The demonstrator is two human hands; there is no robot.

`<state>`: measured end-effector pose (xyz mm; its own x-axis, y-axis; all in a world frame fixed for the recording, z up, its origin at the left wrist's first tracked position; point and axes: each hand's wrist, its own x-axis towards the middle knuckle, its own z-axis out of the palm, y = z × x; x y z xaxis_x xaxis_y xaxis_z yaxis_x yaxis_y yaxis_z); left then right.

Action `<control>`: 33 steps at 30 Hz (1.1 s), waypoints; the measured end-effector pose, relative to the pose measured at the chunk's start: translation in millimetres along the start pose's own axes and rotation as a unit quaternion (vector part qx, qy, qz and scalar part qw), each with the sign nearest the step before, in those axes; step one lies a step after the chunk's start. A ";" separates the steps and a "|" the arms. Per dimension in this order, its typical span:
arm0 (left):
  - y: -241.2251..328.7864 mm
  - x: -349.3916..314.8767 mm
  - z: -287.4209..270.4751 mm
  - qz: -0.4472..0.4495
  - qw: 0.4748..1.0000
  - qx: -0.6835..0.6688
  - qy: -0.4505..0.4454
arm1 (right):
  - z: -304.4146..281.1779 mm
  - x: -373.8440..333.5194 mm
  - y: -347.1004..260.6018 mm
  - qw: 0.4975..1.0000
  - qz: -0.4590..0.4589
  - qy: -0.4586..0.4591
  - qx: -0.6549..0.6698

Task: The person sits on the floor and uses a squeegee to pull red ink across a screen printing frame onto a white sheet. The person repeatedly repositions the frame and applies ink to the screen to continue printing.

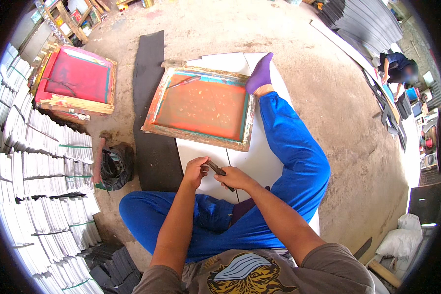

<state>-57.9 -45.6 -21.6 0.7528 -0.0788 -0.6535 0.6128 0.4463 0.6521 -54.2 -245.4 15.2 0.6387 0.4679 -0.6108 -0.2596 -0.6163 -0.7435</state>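
Observation:
In my right hand (236,178) is a dark, slim hand tool (215,167), gripped by its handle. Its kind is not clear at this size. My left hand (196,171) has its fingers bent up at the tool's far end; whether they pinch it or anything small is hidden. Just beyond both hands lies a worn wooden screen-printing frame (199,139) with orange mesh. Across its upper left corner rests a thin tool with a reddish handle (185,82). Under the frame and my hands are white sheets (206,181).
A dark mat strip (149,98) runs left of the frame. Farther left stands another frame with pink-red mesh (78,76). Tied paper stacks (49,171) line the left side, near a black bag (117,166). My blue-trousered legs (299,147) flank the sheets. Another person (399,66) bends at far right.

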 end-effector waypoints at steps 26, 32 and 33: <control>16.8 17.1 -71.8 0.168 0.881 -0.135 0.422 | -94.4 14.1 -66.1 0.953 0.220 0.032 -0.208; 14.2 17.4 -60.9 0.176 0.890 -0.128 0.400 | -99.7 28.3 -67.7 0.941 0.283 0.011 -0.184; 13.3 18.3 -60.3 0.180 0.890 -0.123 0.401 | -98.1 28.1 -68.0 0.941 0.283 0.016 -0.185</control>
<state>-50.4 12.6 -48.1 0.4148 0.7264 -0.5480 0.2207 0.5039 0.8351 52.4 -252.5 75.2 0.4973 -0.0163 -0.8674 -0.2983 -0.9421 -0.1533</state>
